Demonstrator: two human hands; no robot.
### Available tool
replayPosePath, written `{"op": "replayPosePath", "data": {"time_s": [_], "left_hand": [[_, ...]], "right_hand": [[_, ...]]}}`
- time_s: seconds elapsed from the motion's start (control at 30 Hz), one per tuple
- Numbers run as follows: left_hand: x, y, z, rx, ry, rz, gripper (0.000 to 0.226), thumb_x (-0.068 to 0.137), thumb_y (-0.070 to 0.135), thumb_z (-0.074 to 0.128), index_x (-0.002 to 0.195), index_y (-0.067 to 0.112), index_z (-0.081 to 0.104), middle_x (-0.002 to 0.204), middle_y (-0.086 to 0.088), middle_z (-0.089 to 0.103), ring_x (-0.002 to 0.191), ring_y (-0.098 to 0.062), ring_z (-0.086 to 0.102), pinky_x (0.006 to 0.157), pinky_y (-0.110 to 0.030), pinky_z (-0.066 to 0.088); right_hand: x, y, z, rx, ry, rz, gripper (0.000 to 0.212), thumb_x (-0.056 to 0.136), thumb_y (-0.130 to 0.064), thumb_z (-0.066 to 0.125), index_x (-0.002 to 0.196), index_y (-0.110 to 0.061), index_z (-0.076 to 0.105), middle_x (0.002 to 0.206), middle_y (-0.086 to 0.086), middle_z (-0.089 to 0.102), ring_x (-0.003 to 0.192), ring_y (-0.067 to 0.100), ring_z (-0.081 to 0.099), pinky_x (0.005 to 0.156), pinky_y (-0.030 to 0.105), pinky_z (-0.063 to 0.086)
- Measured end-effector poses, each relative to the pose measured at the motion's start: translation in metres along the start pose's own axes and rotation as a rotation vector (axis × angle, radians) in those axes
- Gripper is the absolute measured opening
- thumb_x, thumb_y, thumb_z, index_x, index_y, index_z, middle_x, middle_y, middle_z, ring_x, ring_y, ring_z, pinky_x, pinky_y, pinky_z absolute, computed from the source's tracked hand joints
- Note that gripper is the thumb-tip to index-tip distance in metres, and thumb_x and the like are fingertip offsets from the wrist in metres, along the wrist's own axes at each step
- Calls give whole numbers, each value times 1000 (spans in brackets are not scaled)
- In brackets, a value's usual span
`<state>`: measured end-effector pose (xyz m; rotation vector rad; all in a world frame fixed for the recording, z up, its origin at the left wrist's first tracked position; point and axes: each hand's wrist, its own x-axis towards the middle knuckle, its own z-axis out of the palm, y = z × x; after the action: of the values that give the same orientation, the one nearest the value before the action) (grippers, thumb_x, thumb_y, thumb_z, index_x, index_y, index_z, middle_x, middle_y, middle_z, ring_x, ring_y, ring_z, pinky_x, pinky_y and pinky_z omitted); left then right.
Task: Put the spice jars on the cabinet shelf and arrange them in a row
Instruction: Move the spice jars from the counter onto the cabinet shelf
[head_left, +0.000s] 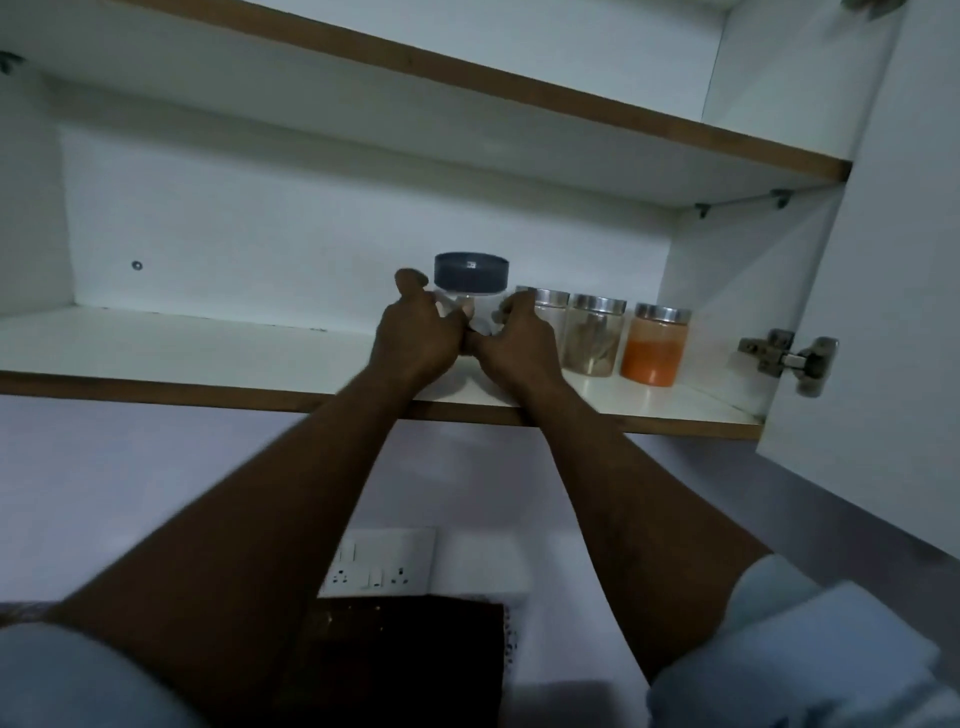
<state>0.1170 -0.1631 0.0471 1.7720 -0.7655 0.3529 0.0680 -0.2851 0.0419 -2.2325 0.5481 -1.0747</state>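
Note:
A clear jar with a dark grey lid (471, 273) stands on the white cabinet shelf (182, 343). My left hand (418, 335) and my right hand (519, 340) grip its sides from the front, hiding most of its body. To its right stand three silver-lidded glass jars in a row: a pale one (551, 306) partly behind my right hand, one with brown contents (594, 338), and one with orange powder (653, 345) at the far right.
The shelf's left half is bare. An upper shelf (467, 78) runs overhead. The open cabinet door (893, 291) with its metal hinge (787, 358) stands at the right. A wall socket panel (382, 564) and a dark worktop (405, 660) lie below.

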Motion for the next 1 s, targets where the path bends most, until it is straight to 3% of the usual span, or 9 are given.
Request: {"op": "replayPosePath", "data": {"time_s": [0.07,0.13,0.23,0.33,0.43,0.53,0.67,0.9,1.0], "left_hand": [[10,-8,8,54,-101,-98,54,94,33,64,132,9,34,130,-14,60,112,-30,60,80,-33,42],[15,-12,12,147,-187,-120,60,90,29,69,137,8,37,133,-14,57,117,-30,58,81,-32,41],[17,-14,18,319,-249,-75,72,89,28,69,148,10,33,144,-18,44,129,-37,49,100,-38,43],[19,-14,23,390,-290,-76,81,93,30,64,156,9,17,151,-21,35,137,-41,40,112,-48,37],[22,-17,26,398,-337,-78,79,92,27,67,151,3,22,146,-20,47,133,-36,49,107,-42,43],[23,-20,28,442,-364,-84,71,93,28,65,147,-2,30,144,-21,50,131,-35,51,103,-39,42],[30,-25,31,465,-450,-35,57,99,34,52,147,7,38,149,-17,47,134,-33,48,112,-43,37],[36,-28,33,440,-496,-88,89,75,55,45,153,16,31,156,-10,41,139,-33,42,115,-49,33],[36,-32,35,457,-490,-97,87,77,54,43,154,17,29,156,-8,40,140,-34,41,115,-50,33]], "right_hand": [[6,3,3,-22,-78,5,66,60,-55,72,110,-19,50,90,-5,60,78,13,57,54,23,38],[9,9,5,-92,-109,-15,42,69,-44,77,94,-21,52,79,-9,54,69,8,51,52,21,33],[13,13,5,-207,-105,-59,25,79,-31,76,92,-14,63,84,-2,61,77,16,56,56,22,35],[14,14,7,-215,-105,-58,43,82,-28,74,117,-7,64,110,10,69,99,25,64,71,27,43],[15,15,9,-129,-102,-16,63,81,-30,76,132,-7,46,123,12,64,112,30,62,79,33,47],[17,16,10,-182,-111,-26,59,83,-30,75,128,-7,45,120,12,64,107,28,62,70,29,43],[16,18,12,-231,-117,-51,48,89,-35,69,122,-5,53,116,13,66,88,20,52,53,20,29],[17,21,12,-244,-109,-59,47,88,-34,68,125,-8,55,117,11,65,88,17,48,57,22,31],[17,21,12,-252,-107,-50,45,88,-31,68,125,-8,56,119,11,65,89,17,48,67,26,35]]}}
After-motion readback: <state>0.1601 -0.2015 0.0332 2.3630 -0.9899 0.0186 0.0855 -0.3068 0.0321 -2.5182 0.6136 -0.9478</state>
